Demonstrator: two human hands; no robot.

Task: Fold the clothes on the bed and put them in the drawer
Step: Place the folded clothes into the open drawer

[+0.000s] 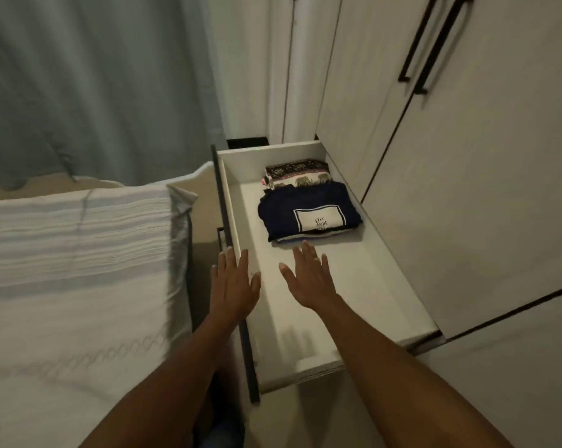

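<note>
Left hand [234, 286] over drawer [354, 282] rim, right hand [308, 279] near navy shirt [308, 211], fingers [305, 252] straight, empty.

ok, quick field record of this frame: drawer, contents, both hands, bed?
drawer: pulled open
contents: folded navy top on a small stack at the far end; folded elephant-print garment right behind it
left hand: fingers straight, over the drawer's front edge, holding nothing
right hand: open above the drawer floor, just short of the navy top
bed: white cover, left of the drawer
</note>
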